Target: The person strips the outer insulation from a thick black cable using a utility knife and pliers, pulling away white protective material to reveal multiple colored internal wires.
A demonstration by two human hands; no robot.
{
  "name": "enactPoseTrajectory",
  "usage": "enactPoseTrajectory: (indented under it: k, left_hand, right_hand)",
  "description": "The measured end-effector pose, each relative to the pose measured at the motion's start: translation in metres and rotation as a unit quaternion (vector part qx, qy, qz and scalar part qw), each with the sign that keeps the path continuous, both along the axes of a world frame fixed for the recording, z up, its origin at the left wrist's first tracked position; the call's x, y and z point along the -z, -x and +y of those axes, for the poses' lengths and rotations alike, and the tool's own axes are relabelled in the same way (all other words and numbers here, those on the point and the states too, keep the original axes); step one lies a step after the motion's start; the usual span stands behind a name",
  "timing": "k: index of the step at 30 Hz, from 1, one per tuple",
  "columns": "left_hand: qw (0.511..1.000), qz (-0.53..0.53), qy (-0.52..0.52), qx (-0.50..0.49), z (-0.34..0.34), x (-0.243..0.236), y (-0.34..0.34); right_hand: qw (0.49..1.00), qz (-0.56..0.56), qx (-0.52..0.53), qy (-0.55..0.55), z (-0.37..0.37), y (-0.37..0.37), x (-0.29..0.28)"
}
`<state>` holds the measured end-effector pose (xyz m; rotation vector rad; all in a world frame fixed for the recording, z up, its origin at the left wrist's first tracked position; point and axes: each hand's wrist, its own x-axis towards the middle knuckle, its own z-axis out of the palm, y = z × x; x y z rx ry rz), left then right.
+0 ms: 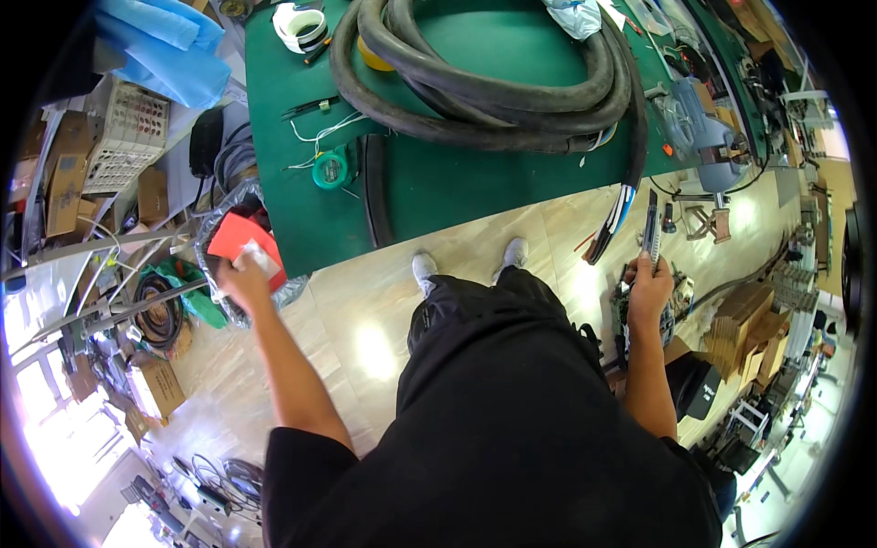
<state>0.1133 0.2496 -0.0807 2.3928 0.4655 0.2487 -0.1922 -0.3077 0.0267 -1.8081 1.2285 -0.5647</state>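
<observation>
My left hand (241,279), slightly blurred, has its fingers closed on a crumpled white scrap (258,256) against a red sheet (233,236) at a plastic-lined bin (290,292) beside the mat's left edge. My right hand (648,290) grips a utility knife (651,228), blade end upward. Just left of it, a thick black cable (638,146) hangs off the green mat (475,192), its end showing white, blue and brown wires (618,208). A green tape measure (331,168) and a short black tube (375,192) lie on the mat.
A large cable coil (475,87) fills the mat's back. A bench vise (708,128) is at its right. Cardboard boxes (735,324) stand on the right; crates (123,137), boxes and coiled cable crowd the left. My feet stand on the tiled floor (347,320).
</observation>
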Motion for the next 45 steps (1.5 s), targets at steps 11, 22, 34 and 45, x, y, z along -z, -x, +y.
enactPoseTrajectory:
  k: [11, 22, 34, 45]
  left_hand:
    - [0.975, -0.059, 0.062, 0.205, -0.211, -0.053, 0.056]
    - [0.965, -0.125, 0.224, -0.058, -0.026, -0.102, 0.075]
    - [0.977, -0.101, -0.160, -0.097, 0.065, -0.058, 0.025]
    - [0.936, 0.079, 0.145, 0.310, -0.201, -0.089, 0.076]
  right_hand:
    - [0.998, 0.022, -0.059, 0.028, 0.014, -0.020, 0.008]
    - [0.997, -0.038, -0.067, -0.016, 0.016, -0.031, 0.019]
    - [0.996, 0.015, -0.042, 0.073, 0.028, -0.040, 0.001]
    - [0.994, -0.068, 0.085, -0.031, -0.003, 0.024, 0.013]
